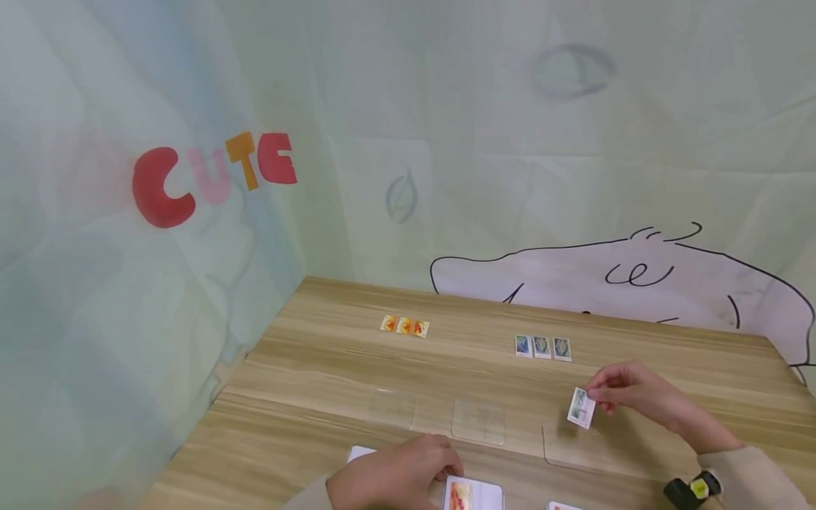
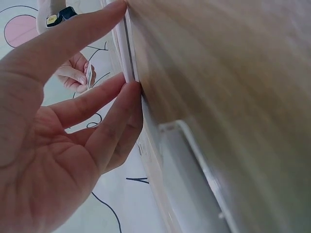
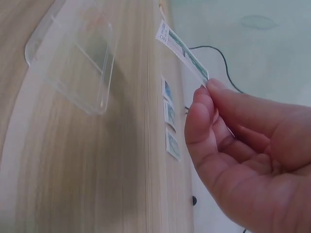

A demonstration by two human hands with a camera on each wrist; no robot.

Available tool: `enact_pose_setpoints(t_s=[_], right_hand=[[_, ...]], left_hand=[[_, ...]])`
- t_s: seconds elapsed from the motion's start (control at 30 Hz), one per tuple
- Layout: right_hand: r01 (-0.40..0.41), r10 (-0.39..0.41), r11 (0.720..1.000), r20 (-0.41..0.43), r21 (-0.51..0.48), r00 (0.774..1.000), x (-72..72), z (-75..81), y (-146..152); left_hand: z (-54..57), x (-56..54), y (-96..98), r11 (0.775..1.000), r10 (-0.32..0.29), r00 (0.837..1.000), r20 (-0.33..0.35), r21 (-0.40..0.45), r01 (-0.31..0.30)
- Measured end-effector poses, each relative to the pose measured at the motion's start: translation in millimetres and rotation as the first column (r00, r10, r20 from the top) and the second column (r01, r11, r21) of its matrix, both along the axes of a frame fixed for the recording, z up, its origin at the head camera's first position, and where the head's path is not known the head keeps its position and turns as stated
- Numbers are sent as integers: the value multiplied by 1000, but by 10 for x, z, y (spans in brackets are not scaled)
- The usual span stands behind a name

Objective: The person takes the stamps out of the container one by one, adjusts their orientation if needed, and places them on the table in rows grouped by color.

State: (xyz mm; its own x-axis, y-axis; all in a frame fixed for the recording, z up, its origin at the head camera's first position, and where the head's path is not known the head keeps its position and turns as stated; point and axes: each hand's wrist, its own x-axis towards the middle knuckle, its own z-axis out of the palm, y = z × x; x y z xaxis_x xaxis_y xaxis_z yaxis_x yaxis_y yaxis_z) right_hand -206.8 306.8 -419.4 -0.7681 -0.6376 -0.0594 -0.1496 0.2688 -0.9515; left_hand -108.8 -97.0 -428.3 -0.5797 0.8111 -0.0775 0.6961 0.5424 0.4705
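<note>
My right hand [image 1: 637, 393] pinches a small green-and-white postage stamp [image 1: 581, 409] by one corner between thumb and fingers. In the right wrist view the stamp [image 3: 183, 52] is held tilted above the table. Below it lies a clear plastic holder [image 1: 570, 453]. My left hand [image 1: 401, 471] is low at the front, by a white card [image 1: 486, 496] bearing an orange stamp. In the left wrist view, its thumb and fingertips grip the edges of a thin flat white piece [image 2: 125, 51], seen edge-on. Another white piece [image 1: 360, 452] is partly hidden behind this hand.
Three orange stamps [image 1: 404, 326] lie in a row at the back left. Three blue-grey stamps [image 1: 542, 347] form another row at the back right. Two more clear holders, one left [image 1: 392, 409] and one middle [image 1: 478, 421], lie on the wooden table [image 1: 306, 354]. Another card [image 1: 562, 506] shows at the front edge.
</note>
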Motion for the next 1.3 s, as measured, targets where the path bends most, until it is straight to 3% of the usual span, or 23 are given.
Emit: enact_pose_setpoints(t_s=[0.77,1.3], right_hand=[[76,-80,987,27,140,996,-219,31,189],[31,-38,998,133,49,990,-297,16,317]], left_hand=[[-32,-32,12,1000,-23,998,-66,19,24],[-11,-6,13,1000,-11,999,-44,15,11]])
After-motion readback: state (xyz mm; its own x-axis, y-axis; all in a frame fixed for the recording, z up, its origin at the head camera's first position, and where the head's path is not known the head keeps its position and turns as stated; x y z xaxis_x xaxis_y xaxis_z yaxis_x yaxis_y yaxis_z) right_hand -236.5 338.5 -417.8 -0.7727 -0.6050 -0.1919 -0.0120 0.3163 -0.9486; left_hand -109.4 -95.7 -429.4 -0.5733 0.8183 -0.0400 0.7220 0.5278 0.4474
